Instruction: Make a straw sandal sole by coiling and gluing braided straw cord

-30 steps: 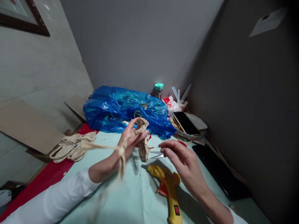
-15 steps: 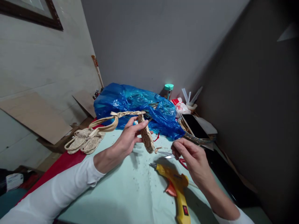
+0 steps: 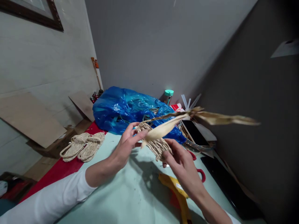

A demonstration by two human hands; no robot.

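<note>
My left hand [image 3: 125,146] and my right hand [image 3: 181,161] both grip a small woven straw sole [image 3: 154,143], held above the pale green table top [image 3: 130,196]. The left fingers pinch its far end and the right fingers pinch its near end. A braided straw strand with loose flat leaves [image 3: 210,117] runs from the piece up and out to the right. Under my right wrist lies a yellow glue gun [image 3: 177,194]. The red handles of a pair of scissors [image 3: 199,172] show just beyond my right hand.
A blue plastic bag [image 3: 126,109] lies at the back of the table. Two finished straw sandals [image 3: 81,146] rest on the red cloth at the left. At the back right are a phone in a basket [image 3: 193,132], glue sticks and a green-capped bottle [image 3: 168,95].
My right hand has left the scissors and taken hold of the woven piece. The piece has turned flatter, and its straw strand has swung from the left over to the right.
</note>
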